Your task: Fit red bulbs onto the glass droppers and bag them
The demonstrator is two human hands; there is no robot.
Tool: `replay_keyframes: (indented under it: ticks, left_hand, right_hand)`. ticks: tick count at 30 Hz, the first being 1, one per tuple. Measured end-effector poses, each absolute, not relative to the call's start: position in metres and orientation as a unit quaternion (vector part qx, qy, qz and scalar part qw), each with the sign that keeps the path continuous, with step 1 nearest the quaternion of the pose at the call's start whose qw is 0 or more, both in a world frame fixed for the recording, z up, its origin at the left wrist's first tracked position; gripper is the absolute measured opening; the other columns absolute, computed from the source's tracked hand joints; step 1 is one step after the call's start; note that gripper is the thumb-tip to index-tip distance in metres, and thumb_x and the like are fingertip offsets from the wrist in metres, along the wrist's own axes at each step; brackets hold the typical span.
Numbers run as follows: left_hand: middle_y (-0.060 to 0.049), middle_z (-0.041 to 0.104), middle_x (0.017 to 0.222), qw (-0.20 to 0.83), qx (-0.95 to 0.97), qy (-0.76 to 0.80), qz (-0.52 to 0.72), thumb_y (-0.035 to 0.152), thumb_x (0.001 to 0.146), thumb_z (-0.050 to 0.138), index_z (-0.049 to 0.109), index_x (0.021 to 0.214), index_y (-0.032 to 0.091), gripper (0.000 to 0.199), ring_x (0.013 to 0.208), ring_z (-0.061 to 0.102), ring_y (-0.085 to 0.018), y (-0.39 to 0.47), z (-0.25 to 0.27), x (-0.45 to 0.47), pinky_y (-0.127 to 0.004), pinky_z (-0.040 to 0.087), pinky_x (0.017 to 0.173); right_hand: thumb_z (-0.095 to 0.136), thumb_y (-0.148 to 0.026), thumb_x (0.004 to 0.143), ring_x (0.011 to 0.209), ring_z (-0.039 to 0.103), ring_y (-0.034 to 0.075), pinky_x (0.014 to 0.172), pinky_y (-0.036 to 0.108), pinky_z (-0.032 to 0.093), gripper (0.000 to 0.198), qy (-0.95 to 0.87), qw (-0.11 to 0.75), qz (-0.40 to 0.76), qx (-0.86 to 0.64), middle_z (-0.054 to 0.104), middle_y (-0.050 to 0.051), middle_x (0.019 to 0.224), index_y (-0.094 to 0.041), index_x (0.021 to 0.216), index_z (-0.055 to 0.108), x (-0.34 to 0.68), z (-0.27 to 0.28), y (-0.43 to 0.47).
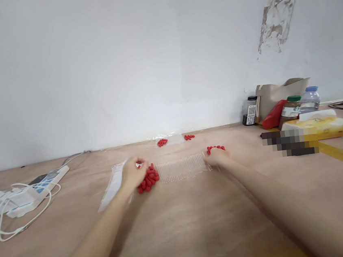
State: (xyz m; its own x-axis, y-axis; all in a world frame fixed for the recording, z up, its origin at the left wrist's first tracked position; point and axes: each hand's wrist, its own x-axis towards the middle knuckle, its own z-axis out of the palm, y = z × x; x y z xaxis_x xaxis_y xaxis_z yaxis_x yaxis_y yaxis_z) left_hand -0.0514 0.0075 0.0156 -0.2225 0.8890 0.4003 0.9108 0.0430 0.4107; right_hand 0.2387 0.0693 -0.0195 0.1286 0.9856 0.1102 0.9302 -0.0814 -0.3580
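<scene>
Red oblong pieces in a heap [148, 180] lie right at our left hand [131, 172], whose fingers curl in close to the thumb; a bit of red shows by the fingertips, but we cannot tell whether a piece is pinched there. Our right hand [218, 157] is at the right end of a row of slender clear tubes [182, 168], fingers drawn together, and blur hides whether we have hold of one. Just behind its knuckles sits a second red cluster [215, 148].

Between our hands the tubes lie side by side on the tabletop [181, 225], so we judge the row to be largely laid out. No red piece shows on its middle stretch, and many lie loose in the heap; how many have been dealt with, we cannot tell.

Farther back, near the wall, two smaller red groups [162, 142] lie by some clear plastic film [175, 138]. A flat plastic bag [112, 188] lies left of our left hand. Outermost are a power strip [54, 177] to the left and a tissue pack [321, 127] to the right.
</scene>
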Motion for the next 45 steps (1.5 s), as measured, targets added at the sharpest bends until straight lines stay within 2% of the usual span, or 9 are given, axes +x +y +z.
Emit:
replay_keyframes:
  ticks: [6, 12, 19, 22, 25, 28, 33, 37, 45]
  left_hand:
    - [-0.002, 0.064, 0.061, -0.023, -0.564, -0.797, -0.214, 0.039, 0.062, 0.059, 0.059, 0.061, 0.019, 0.021, 0.063, 0.060, -0.020, 0.046, 0.023, -0.107, -0.025, 0.040, 0.054]
    - [-0.004, 0.064, 0.057, -0.054, -0.549, -0.819, -0.158, 0.040, 0.058, 0.061, 0.058, 0.054, 0.019, 0.021, 0.060, 0.061, -0.023, 0.062, 0.011, -0.108, -0.027, 0.041, 0.052]
    - [-0.007, 0.062, 0.055, -0.030, -0.548, -0.824, -0.141, 0.028, 0.056, 0.064, 0.056, 0.049, 0.018, 0.015, 0.065, 0.062, -0.027, 0.071, 0.018, -0.109, -0.029, 0.042, 0.055]
    - [-0.009, 0.064, 0.067, 0.016, -0.571, -0.802, -0.174, 0.029, 0.065, 0.058, 0.058, 0.059, 0.017, 0.013, 0.079, 0.060, -0.029, 0.058, 0.027, -0.098, -0.032, 0.043, 0.064]
    - [-0.009, 0.061, 0.091, 0.064, -0.630, -0.740, -0.228, 0.029, 0.077, 0.048, 0.057, 0.083, 0.017, 0.017, 0.097, 0.053, -0.025, 0.026, 0.023, -0.071, -0.031, 0.041, 0.077]
    - [-0.004, 0.059, 0.084, 0.026, -0.748, -0.610, -0.259, 0.031, 0.084, 0.040, 0.053, 0.083, 0.018, 0.018, 0.084, 0.055, -0.020, -0.017, 0.003, -0.033, -0.029, 0.042, 0.073]
    - [-0.002, 0.058, 0.082, -0.086, -0.842, -0.450, -0.284, 0.025, 0.087, 0.039, 0.048, 0.087, 0.019, 0.011, 0.075, 0.054, -0.016, -0.053, -0.031, 0.002, -0.028, 0.042, 0.068]
    - [-0.004, 0.059, 0.097, -0.139, -0.820, -0.446, -0.332, 0.024, 0.087, 0.041, 0.051, 0.104, 0.021, 0.020, 0.087, 0.054, -0.017, -0.045, -0.039, -0.001, -0.030, 0.042, 0.077]
    - [-0.004, 0.060, 0.090, -0.193, -0.820, -0.421, -0.338, 0.022, 0.086, 0.044, 0.058, 0.094, 0.019, 0.017, 0.084, 0.054, -0.017, -0.041, -0.039, -0.001, -0.028, 0.043, 0.075]
  right_hand:
    - [0.041, -0.031, 0.072, 0.059, 0.053, 0.014, 0.053, 0.023, 0.033, 0.025, -0.721, 0.236, 0.090, -0.646, 0.056, 0.002, 0.056, -0.018, 0.051, 0.048, 0.243, -0.005, 0.037]
    - [0.042, -0.031, 0.076, 0.063, 0.051, 0.014, 0.056, 0.024, 0.034, 0.015, -0.747, 0.348, 0.070, -0.562, 0.057, 0.003, 0.066, -0.019, 0.068, 0.046, 0.244, -0.030, 0.002]
    - [0.039, -0.032, 0.080, 0.062, 0.052, 0.016, 0.055, 0.027, 0.036, 0.014, -0.756, 0.375, 0.090, -0.529, 0.056, 0.003, 0.069, -0.020, 0.075, 0.044, 0.241, -0.042, -0.008]
    - [0.038, -0.030, 0.082, 0.066, 0.054, 0.016, 0.059, 0.027, 0.039, 0.012, -0.772, 0.394, 0.114, -0.485, 0.057, 0.004, 0.073, -0.019, 0.081, 0.044, 0.243, -0.042, -0.012]
    - [0.037, -0.027, 0.083, 0.073, 0.055, 0.017, 0.065, 0.028, 0.042, 0.020, -0.795, 0.399, 0.118, -0.441, 0.059, 0.006, 0.080, -0.018, 0.099, 0.046, 0.245, -0.045, -0.014]
    - [0.037, -0.025, 0.083, 0.081, 0.054, 0.018, 0.073, 0.031, 0.041, 0.031, -0.818, 0.378, 0.088, -0.424, 0.060, 0.007, 0.086, -0.018, 0.112, 0.046, 0.245, -0.048, -0.016]
    - [0.032, -0.022, 0.085, 0.084, 0.053, 0.017, 0.074, 0.029, 0.041, 0.025, -0.837, 0.365, 0.105, -0.395, 0.059, 0.007, 0.090, -0.018, 0.097, 0.054, 0.238, -0.043, -0.025]
    - [0.033, -0.024, 0.086, 0.081, 0.053, 0.015, 0.073, 0.027, 0.040, 0.022, -0.843, 0.361, 0.110, -0.383, 0.060, 0.005, 0.085, -0.019, 0.091, 0.054, 0.232, -0.042, -0.031]
    - [0.035, -0.022, 0.087, 0.078, 0.054, 0.014, 0.074, 0.029, 0.033, 0.018, -0.878, 0.318, 0.071, -0.350, 0.062, 0.003, 0.084, -0.019, 0.088, 0.053, 0.219, -0.045, -0.033]
